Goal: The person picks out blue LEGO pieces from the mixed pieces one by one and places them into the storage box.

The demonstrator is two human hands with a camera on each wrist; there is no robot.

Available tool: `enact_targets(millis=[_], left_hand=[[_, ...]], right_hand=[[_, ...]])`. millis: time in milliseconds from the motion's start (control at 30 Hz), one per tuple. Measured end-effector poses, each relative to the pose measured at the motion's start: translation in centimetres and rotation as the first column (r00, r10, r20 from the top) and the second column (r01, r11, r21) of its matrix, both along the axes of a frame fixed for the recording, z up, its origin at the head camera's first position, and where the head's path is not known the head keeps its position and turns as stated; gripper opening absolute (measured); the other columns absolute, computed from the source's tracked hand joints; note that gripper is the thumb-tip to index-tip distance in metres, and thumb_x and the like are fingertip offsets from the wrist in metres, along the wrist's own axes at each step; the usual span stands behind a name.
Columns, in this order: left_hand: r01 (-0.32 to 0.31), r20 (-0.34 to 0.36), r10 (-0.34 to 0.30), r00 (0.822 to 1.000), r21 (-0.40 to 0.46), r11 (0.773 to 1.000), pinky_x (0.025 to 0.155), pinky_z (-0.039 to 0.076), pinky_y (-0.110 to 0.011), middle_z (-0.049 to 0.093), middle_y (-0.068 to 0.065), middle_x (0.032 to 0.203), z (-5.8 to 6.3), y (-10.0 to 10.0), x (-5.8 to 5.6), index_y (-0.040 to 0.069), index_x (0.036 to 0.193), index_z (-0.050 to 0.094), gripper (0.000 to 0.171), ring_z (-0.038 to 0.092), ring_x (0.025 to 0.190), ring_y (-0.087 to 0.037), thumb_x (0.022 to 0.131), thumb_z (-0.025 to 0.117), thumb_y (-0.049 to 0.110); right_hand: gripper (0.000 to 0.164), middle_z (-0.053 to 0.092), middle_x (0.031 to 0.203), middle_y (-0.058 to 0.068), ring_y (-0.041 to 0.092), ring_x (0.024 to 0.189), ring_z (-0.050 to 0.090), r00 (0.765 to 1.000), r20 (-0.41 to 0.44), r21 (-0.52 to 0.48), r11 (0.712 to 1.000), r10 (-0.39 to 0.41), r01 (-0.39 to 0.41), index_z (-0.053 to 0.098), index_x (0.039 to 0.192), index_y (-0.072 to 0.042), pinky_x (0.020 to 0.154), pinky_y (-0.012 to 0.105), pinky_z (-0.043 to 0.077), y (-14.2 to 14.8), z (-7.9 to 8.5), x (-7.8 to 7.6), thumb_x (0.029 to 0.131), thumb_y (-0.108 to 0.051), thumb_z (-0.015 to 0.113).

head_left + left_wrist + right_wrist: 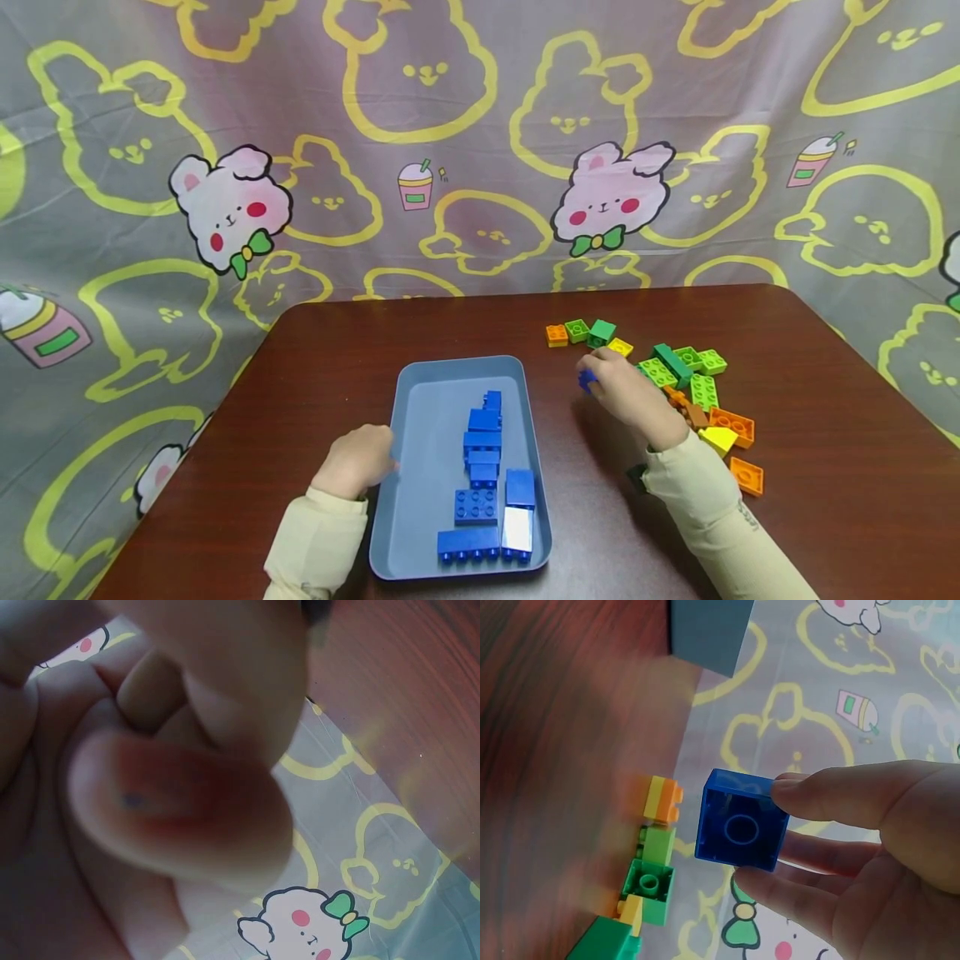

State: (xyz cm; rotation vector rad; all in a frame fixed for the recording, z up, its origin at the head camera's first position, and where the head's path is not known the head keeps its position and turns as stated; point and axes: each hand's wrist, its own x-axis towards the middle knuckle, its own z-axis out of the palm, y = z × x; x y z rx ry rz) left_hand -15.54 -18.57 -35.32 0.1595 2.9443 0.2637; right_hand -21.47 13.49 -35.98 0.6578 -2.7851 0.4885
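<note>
My right hand [626,396] pinches a small square blue toy brick [742,821] between thumb and fingers, above the table to the right of the tray. Its hollow underside with one round tube faces the right wrist camera. My left hand [356,461] is by the left rim of the grey-blue tray [420,500], fingers loosely curled, with nothing seen in it in the left wrist view. Inside the tray, blue bricks form a column on the right half, among them a six-stud brick [476,506] and a long brick [468,543] near the front.
Right of the tray, loose bricks lie on the brown table [330,358]: several green ones, such as a dark green brick [672,365], an orange brick [746,476] and a yellow brick [718,440]. My right forearm passes beside them. A patterned cloth [480,167] hangs behind the table.
</note>
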Motion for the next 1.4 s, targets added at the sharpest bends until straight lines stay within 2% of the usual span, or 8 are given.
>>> enact_targets(millis=[267,567,800,1067,1400], left_hand=[[0.004,-0.007,-0.004,1.0,-0.012,1.0,0.045,0.037,-0.029,0.049,-0.006,0.055,0.2,0.1,0.1,-0.002,0.075,0.066,0.009,0.046,0.048,-0.017,0.079,0.068,0.007],[0.006,-0.008,-0.006,1.0,-0.003,1.0,0.044,0.037,-0.029,0.048,-0.006,0.054,0.2,0.1,0.0,-0.001,0.073,0.065,0.01,0.046,0.047,-0.017,0.079,0.067,0.007],[0.003,-0.008,-0.003,1.0,0.001,1.0,0.044,0.04,-0.03,0.053,-0.008,0.056,0.1,0.0,0.0,-0.001,0.075,0.065,0.009,0.048,0.047,-0.018,0.078,0.068,0.007],[0.007,-0.013,-0.007,1.0,-0.002,1.0,0.045,0.04,-0.031,0.054,-0.009,0.057,0.2,0.1,0.0,-0.001,0.076,0.066,0.008,0.048,0.048,-0.018,0.078,0.067,0.007],[0.003,-0.002,-0.003,1.0,0.004,1.0,0.044,0.041,-0.03,0.055,-0.009,0.056,0.2,0.0,0.1,-0.002,0.076,0.066,0.01,0.049,0.046,-0.018,0.079,0.068,0.007]], right_hand=[[0.022,0.063,0.099,0.025,0.034,0.085,0.063,0.997,-0.064,-0.003,0.999,0.035,-0.035,0.065,0.099,0.006,0.069,0.045,0.059,-0.9,0.6,0.7,0.077,0.007,0.067],[0.022,0.064,0.095,0.022,0.029,0.085,0.062,0.991,-0.111,0.023,0.997,0.076,-0.074,0.066,0.096,0.004,0.07,0.042,0.06,-1.9,1.3,1.7,0.075,0.008,0.069],[0.029,0.064,0.098,0.02,0.028,0.089,0.06,0.985,-0.145,0.032,0.995,0.098,-0.094,0.067,0.098,0.003,0.072,0.041,0.06,-2.7,1.3,2.4,0.07,0.007,0.073],[0.03,0.063,0.101,0.016,0.024,0.091,0.059,0.984,-0.139,0.053,0.994,0.107,-0.1,0.067,0.101,-0.002,0.072,0.037,0.06,-3.5,1.4,3.3,0.072,-0.001,0.074],[0.032,0.064,0.104,0.015,0.024,0.095,0.06,0.986,-0.117,0.07,0.991,0.122,-0.114,0.069,0.102,-0.007,0.071,0.036,0.061,-4.7,1.5,4.4,0.071,-0.002,0.076]])
